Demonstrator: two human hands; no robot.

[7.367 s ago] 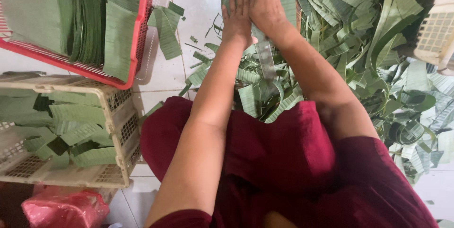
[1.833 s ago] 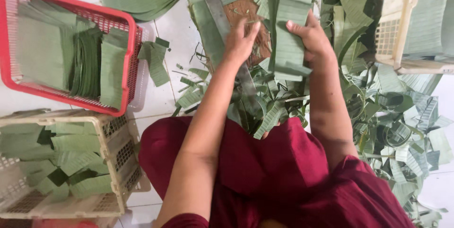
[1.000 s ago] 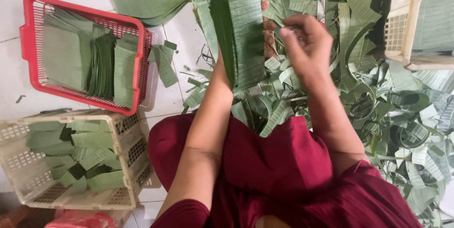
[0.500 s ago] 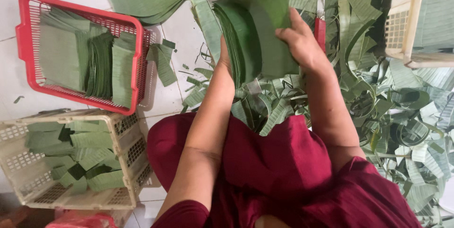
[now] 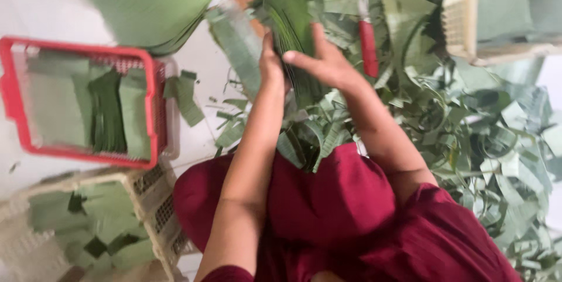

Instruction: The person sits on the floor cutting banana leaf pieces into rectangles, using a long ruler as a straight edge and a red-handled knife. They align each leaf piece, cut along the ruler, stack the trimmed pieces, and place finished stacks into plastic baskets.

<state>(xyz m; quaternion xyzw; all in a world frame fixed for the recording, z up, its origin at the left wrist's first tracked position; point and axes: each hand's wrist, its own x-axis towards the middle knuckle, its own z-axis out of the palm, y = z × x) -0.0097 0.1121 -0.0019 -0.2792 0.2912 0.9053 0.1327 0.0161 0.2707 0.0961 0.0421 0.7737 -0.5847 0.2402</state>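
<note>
Head view: stack of cut green leaf pieces (image 5: 295, 42) upright on edge, just right of red basket (image 5: 82, 103). Left hand (image 5: 271, 62) flat against stack's left face; right hand (image 5: 319, 62) fingers spread, pressing right face. Likely light, floppy, slick, tear-prone; squeeze both broad faces. Red-handled knife (image 5: 367, 42) farther right.

motion blur softens everything; leaf stack (image 5: 295, 42) hides the left hand's fingers; cream basket (image 5: 82, 229) cut off below.

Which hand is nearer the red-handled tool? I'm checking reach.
Right. The right hand lies just beside the red-handled tool, apart from it; the left hand is farther off, beyond the leaf stack.
</note>
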